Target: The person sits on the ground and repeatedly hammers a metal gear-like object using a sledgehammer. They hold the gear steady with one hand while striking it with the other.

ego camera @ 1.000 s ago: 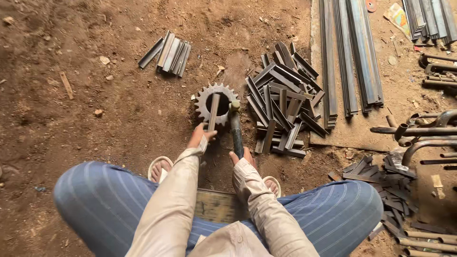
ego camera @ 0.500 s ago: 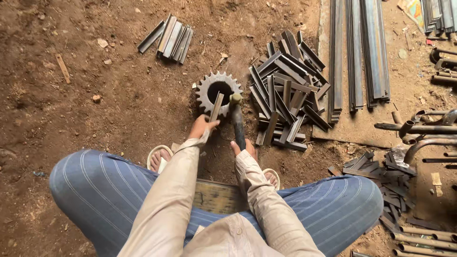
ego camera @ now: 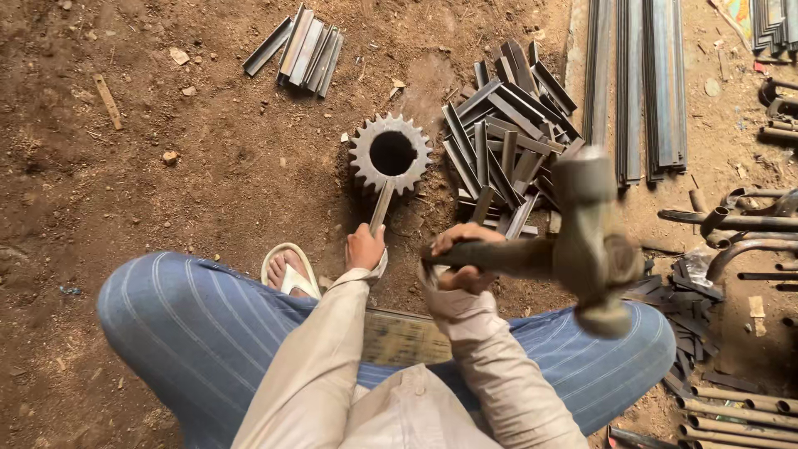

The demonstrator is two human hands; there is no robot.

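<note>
A toothed steel gear with a round hole lies on the dirt floor in front of me. My left hand grips the near end of a short flat metal strip whose far end rests on the gear's rim. My right hand is closed around the handle of a heavy hammer. The hammer is raised toward the camera, its head blurred and pointing right, above my right knee.
A heap of cut angle-iron pieces lies right of the gear. A smaller bundle sits at upper left. Long steel bars run along the right, with bent pipes and scrap beyond. I sit on a low wooden block.
The hammer has swung up from the gear toward the camera and to the right. The left hand still holds the strip against the gear. The view has shifted slightly.
</note>
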